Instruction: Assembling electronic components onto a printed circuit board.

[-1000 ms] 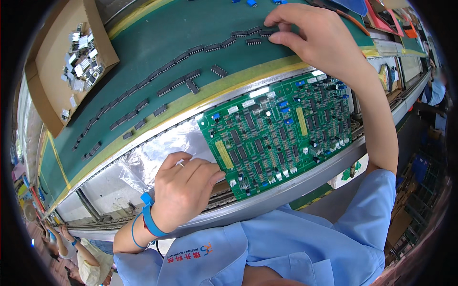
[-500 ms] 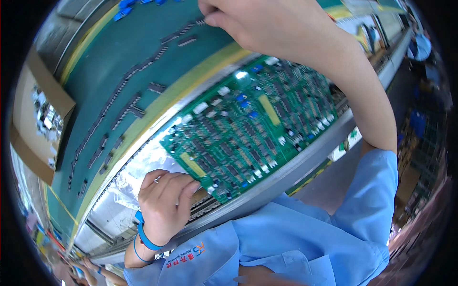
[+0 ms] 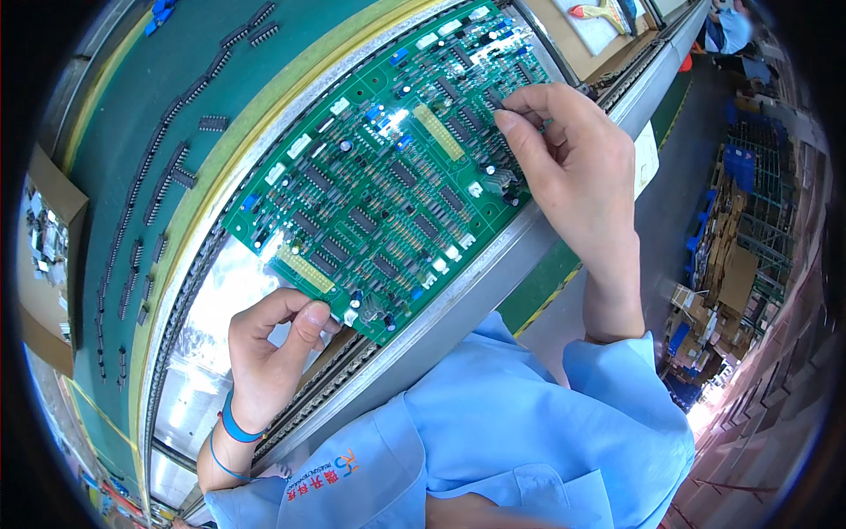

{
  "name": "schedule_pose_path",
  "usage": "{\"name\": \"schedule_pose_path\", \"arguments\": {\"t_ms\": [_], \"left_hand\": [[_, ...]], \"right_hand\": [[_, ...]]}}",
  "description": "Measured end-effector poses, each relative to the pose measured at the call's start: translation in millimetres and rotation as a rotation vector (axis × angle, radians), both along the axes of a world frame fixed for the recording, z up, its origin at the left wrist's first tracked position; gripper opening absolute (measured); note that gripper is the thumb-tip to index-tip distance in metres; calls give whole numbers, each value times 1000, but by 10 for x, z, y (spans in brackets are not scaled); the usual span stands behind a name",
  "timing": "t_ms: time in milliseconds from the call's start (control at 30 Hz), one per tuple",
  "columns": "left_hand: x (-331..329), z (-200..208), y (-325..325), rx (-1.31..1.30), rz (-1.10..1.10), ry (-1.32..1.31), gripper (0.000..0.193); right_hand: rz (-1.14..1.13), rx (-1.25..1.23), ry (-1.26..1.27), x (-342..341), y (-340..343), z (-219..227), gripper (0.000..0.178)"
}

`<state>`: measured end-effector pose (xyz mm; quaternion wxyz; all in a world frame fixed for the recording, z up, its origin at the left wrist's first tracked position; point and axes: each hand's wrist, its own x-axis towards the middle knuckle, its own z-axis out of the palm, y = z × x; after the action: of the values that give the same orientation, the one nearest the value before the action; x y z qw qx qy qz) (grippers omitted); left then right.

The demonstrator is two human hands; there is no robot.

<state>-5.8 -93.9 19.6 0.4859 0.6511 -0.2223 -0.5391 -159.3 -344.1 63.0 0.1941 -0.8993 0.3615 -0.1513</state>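
Both hands at a green circuit board, right fingertips over it, left at its corner.
Right hand (image 3: 582,154): thumb and forefinger nearly together above the board's right part; can't tell if a part is between them. Left hand (image 3: 271,348): fingers bent, thumb at the lower left corner; can't tell if the edge is pinched. Blue band (image 3: 236,421) on left wrist. Circuit board (image 3: 357,172) slanted, crowded with small parts, two yellow strips (image 3: 438,132) among them, lower edge along a metal rail (image 3: 441,319). Beyond it, green mat (image 3: 176,57) with a long, crooked line of black chips (image 3: 152,154), shorter groups beside. Far left, cardboard box (image 3: 46,319) holding small silvery pieces (image 3: 44,238).
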Motion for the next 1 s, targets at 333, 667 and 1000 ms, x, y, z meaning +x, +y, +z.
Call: {"name": "schedule_pose_path", "arguments": {"t_ms": [333,667,1000], "left_hand": [[59,-42,-10,8,-56,-43,16],[67,-105,11,-26,-55,-110,9],[83,-116,-25,-68,-85,-170,7]], "right_hand": [[-76,-45,168,139,35,34,11],[-128,1,135,171,70,-9,10],[-86,-55,117,150,52,-62,7]]}}
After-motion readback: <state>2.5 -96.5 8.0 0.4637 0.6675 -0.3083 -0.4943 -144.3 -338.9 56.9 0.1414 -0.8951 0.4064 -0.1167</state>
